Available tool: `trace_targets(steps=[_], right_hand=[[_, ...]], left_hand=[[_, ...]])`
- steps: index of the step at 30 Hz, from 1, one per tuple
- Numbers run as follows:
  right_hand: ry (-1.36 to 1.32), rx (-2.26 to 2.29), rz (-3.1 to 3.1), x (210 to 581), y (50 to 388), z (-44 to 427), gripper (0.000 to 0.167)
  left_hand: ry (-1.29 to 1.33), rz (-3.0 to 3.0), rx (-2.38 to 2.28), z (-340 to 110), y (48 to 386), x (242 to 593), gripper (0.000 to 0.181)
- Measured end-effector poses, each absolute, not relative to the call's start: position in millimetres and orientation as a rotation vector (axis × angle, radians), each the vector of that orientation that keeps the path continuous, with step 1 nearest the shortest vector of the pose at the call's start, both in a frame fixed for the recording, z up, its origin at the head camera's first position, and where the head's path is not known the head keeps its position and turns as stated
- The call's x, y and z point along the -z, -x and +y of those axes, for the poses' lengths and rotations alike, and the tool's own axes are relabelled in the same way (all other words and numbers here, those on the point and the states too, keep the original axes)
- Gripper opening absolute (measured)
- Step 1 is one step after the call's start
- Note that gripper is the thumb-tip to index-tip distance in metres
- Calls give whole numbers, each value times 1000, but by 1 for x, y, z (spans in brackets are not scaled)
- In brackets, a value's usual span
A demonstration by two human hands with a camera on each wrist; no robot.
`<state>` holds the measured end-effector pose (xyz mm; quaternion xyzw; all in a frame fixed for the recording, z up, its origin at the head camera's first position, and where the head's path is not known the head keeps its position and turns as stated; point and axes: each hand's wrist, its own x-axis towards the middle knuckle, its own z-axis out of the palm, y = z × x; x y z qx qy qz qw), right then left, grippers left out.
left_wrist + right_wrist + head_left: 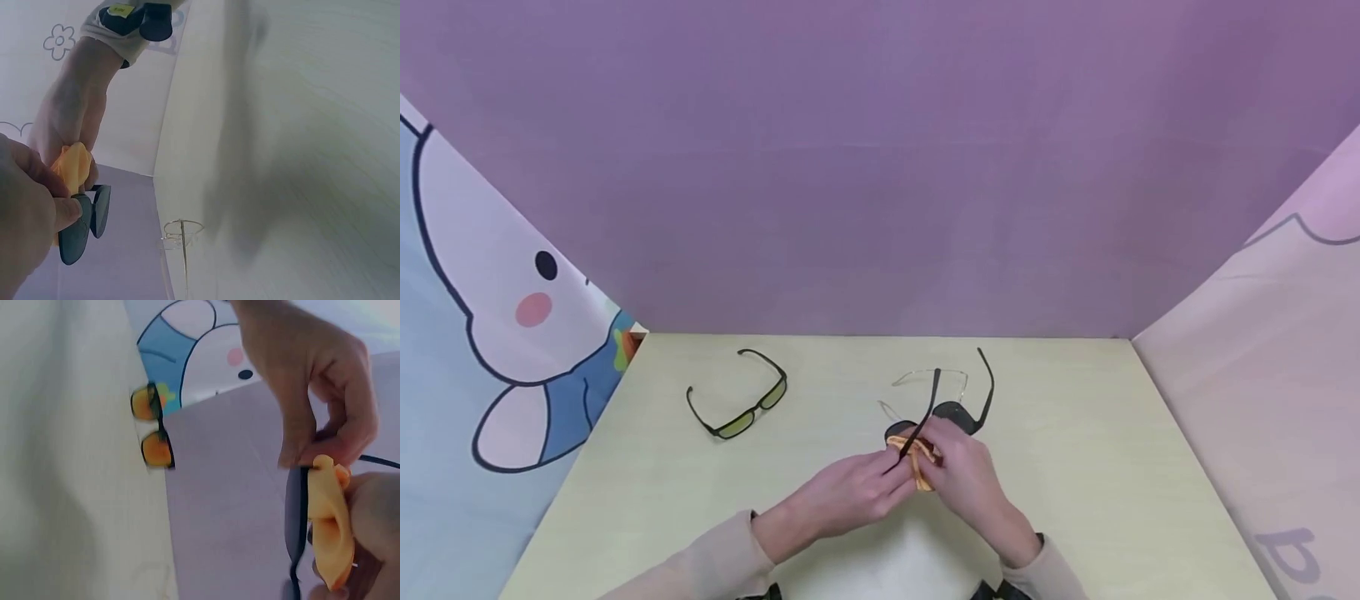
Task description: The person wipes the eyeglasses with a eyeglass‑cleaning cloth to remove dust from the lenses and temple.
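2 hands meet over the near half of the tabletop (1075, 467), slightly right of its middle, with the sunglasses (953, 414) held up between them. Their long axis, lens to lens, runs roughly parallel to the far edge. The left hand (853, 492) is at the frame's left end; the right hand (962, 467) is just beside it, on the near side of the frame. The orange cloth (331, 531) lies between the right hand and the left lens, against that lens.

The left grip is pressed together, pinching the frame at the left lens, thumb on the glass. The right grip pinches the bunched cloth; whether its hidden fingertips also touch the frame, I cannot tell.

Beyond the hands, toward the far edge, sit the wire glasses (184, 250). The yellow glasses (737, 425) lie well apart, near the far left corner, arms unfolded.
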<state>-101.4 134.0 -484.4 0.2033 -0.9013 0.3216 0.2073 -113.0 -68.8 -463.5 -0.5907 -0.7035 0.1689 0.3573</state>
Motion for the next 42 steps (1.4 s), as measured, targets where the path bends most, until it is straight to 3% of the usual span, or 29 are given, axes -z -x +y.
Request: trace_targets(steps=[6,11,17,23,27,34,42], right_hand=[[-516,-823,-2532,486,104,138,17],[-595,-1030,-2530,487,99,135,29],[-553,-762,-2501,489,104,137,15],[-542,-879,-2515,489,103,135,17],[-589,-982,-2491,487,98,130,28],[-522,-712,-2486,491,103,135,19],[-573,-903,-2509,486,98,131,25]], left_hand=[[1528,-1813,-439,-68,114,464,38],[1534,-1843,-429,-68,113,466,34],[1530,-1831,-437,-69,113,468,37],[1532,-1848,-419,-70,112,468,37],[1537,-1844,-408,-70,112,468,36],[1543,-1796,-425,-69,112,469,41],[1538,-1833,-407,-69,110,469,39]])
